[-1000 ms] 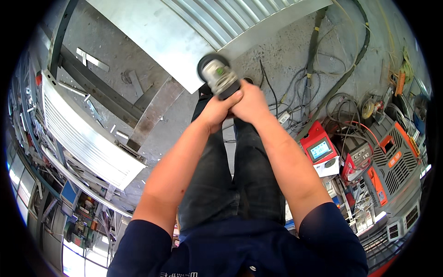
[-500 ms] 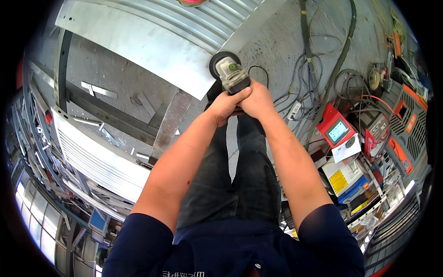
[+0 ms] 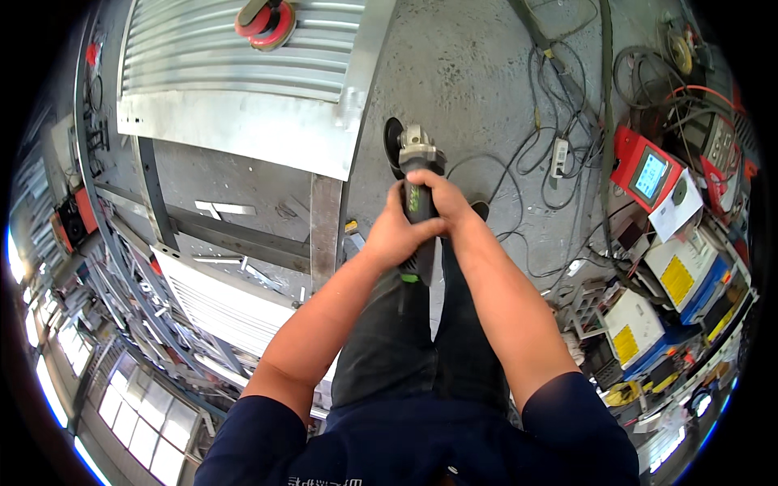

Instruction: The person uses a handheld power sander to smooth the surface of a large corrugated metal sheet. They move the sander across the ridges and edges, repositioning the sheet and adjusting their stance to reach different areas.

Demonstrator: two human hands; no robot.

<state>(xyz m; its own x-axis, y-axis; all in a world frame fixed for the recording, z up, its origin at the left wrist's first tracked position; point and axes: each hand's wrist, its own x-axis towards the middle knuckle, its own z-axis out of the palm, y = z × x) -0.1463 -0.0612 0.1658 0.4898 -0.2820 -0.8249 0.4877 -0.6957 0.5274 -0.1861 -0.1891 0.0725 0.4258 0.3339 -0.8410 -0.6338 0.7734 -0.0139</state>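
Observation:
Both my hands are wrapped round an angle grinder [image 3: 419,158] with a black body, a pale metal head and green markings. My left hand [image 3: 395,233] grips the body from the left; my right hand [image 3: 448,202] holds it from the right, nearer the head. The dark disc [image 3: 394,146] stands edge-on at the head's left side. It is apart from the corner of the ribbed silvery metal panel [image 3: 235,123], which lies on a steel frame [image 3: 327,223] to the left. The grinder's rear end points back toward my legs.
A red sander [image 3: 266,26] rests on the panel. Another ribbed panel [image 3: 227,304] lies lower left, near metal offcuts [image 3: 225,208]. Cables and a white power strip [image 3: 559,158] lie on the floor at right. Beyond stand a red machine with a screen [image 3: 648,174] and white boxes [image 3: 636,328].
The grinder has come away from the panel's edge and turned, its disc now edge-on. My hands have shifted along its body. The view has swung, bringing the sander further into sight.

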